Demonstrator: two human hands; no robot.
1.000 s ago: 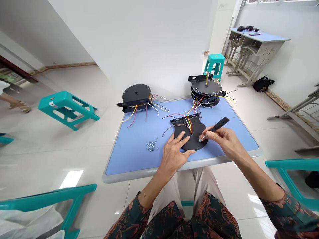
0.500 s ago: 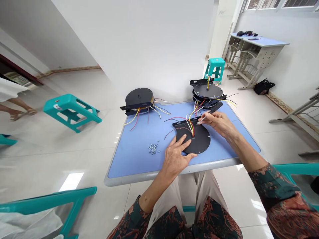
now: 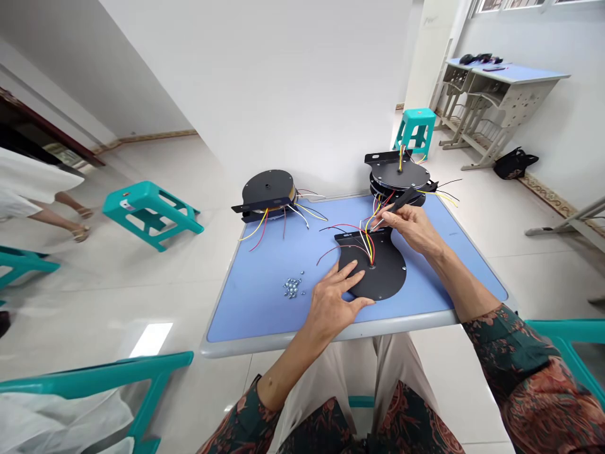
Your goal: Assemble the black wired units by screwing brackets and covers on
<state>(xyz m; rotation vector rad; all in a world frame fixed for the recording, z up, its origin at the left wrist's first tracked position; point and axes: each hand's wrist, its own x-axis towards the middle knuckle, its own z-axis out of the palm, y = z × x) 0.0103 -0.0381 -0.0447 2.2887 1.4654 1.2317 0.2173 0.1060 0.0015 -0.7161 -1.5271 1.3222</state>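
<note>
Head view: black metal plate (image 3: pixel 385 277) pressed flat to the table under the left hand (image 3: pixel 331 302), fingers spread across its lower left side. Right hand (image 3: pixel 409 227) now higher than a second ago, moved off the plate's round middle to just above its bracket end, pinching a small black-handled screwdriver (image 3: pixel 401 199). Screwdriver tip among red, yellow and white wires (image 3: pixel 369 243) rising from the plate's centre. Hands apart, wires between them. Left of the left hand, small heap of screws (image 3: pixel 292 287) on blue table (image 3: pixel 255 302). Beyond the right hand, stacked wired discs (image 3: pixel 397 175); farther left, single wired disc (image 3: pixel 267 188).
</note>
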